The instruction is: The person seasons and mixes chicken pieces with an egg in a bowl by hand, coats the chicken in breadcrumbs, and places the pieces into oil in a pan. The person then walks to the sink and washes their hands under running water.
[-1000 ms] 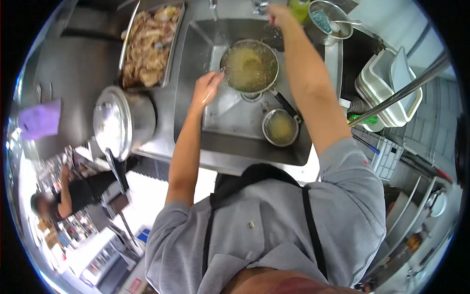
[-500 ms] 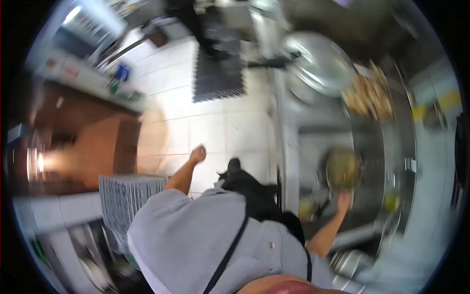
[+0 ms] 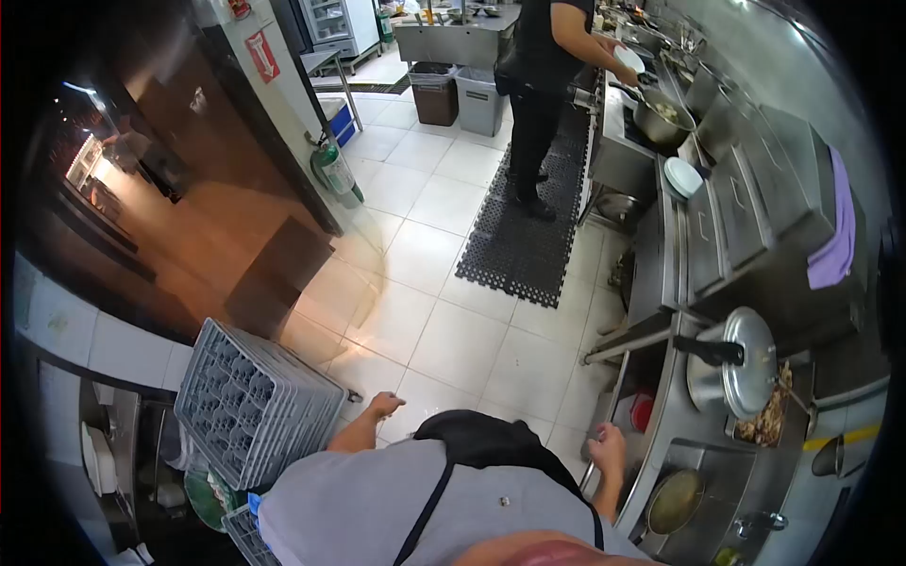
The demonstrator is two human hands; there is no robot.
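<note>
My left hand [image 3: 385, 406] hangs in front of my body over the tiled floor, its fingers curled in with nothing visible in them. Nearest to it is a stack of grey glass racks [image 3: 269, 415]. My right hand [image 3: 609, 443] hovers beside the front edge of the steel counter, fingers loosely bent and somewhat apart, holding nothing that I can see. A round pan [image 3: 677, 500] with a yellowish-brown inside rests in the sink [image 3: 731, 462], apart from my right hand. Behind the sink stands a lidded pressure cooker [image 3: 741, 363] with a black handle.
A co-worker [image 3: 538, 85] in dark clothes stands on a black rubber mat [image 3: 524, 226], holding a white dish near a pot [image 3: 663, 118]. A fire extinguisher [image 3: 335, 170] is by the doorway. A tray of brown food pieces [image 3: 763, 424] lies beside the cooker.
My right hand has moved away from the pan in the sink to the counter's front edge. The view has turned up the aisle, bringing the co-worker and stove into sight.
</note>
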